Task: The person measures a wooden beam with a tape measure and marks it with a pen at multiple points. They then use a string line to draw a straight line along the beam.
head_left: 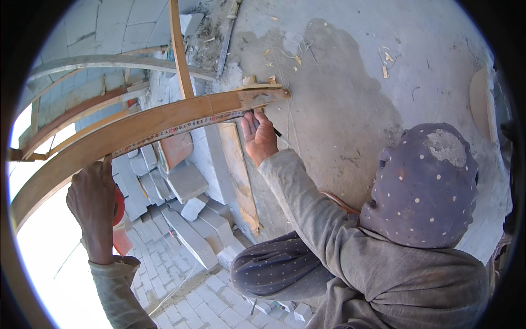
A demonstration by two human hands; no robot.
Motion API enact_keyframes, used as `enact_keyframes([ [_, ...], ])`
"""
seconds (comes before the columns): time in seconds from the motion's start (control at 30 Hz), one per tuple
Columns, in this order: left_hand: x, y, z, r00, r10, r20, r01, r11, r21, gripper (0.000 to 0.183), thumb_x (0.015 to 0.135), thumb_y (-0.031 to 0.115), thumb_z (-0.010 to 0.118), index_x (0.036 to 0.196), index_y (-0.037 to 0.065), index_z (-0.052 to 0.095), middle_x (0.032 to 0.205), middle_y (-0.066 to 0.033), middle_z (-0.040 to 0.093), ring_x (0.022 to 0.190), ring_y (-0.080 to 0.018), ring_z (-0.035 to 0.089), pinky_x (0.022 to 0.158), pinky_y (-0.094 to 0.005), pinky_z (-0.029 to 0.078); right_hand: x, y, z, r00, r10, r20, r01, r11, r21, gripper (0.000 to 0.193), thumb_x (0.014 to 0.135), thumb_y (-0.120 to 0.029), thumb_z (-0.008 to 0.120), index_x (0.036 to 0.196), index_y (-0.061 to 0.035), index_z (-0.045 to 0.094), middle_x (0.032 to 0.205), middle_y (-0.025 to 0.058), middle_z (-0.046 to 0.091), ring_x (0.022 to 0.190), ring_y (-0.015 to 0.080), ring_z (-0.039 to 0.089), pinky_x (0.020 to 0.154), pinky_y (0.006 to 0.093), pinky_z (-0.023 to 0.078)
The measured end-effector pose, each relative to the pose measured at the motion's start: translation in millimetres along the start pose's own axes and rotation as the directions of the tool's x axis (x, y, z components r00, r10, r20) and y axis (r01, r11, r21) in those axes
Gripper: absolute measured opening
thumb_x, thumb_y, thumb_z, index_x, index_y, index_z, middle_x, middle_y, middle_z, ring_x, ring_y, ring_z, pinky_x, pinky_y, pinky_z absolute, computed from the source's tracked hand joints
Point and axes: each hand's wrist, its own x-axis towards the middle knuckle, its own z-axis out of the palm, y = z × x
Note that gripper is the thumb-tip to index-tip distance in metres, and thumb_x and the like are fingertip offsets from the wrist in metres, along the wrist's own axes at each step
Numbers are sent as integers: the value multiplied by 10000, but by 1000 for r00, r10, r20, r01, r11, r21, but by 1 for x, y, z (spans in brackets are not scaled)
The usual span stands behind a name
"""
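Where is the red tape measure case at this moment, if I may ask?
In the head view, the red tape measure case is at left, in the left hand, below the long wooden board.

A concrete floor (438,82), pale grey with one broad dark patch (350,71), carries scattered wood chips (385,72). Pale jointed blockwork (109,24) fills the upper left. Lower down, grey blocks (189,182) lie loosely heaped above grey brick-patterned paving (197,304). Glaring white daylight (44,247) floods the left side.
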Motion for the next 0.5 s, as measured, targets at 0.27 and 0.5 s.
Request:
enact_keyframes([
  [0.27,-1,0,1,1000,15,-13,-15,1000,2,524,1033,441,529,734,45,697,662,-179,669,650,-370,686,647,-465,542,-1,-1,2,1000,9,-13,-9,1000,14,280,942,-104,682,1197,-24,601,1185,62,596,1136,190,588,1082,343,508],
  [0.5,-3,3,2,999,29,-38,-29,999,-16,491,1026,403,555,741,34,707,660,-179,671,630,-357,687,633,-445,545,6,-1,-4,997,6,74,-2,999,-49,250,944,-85,679,1164,-8,591,1194,64,583,1111,181,585,1084,336,510],
])
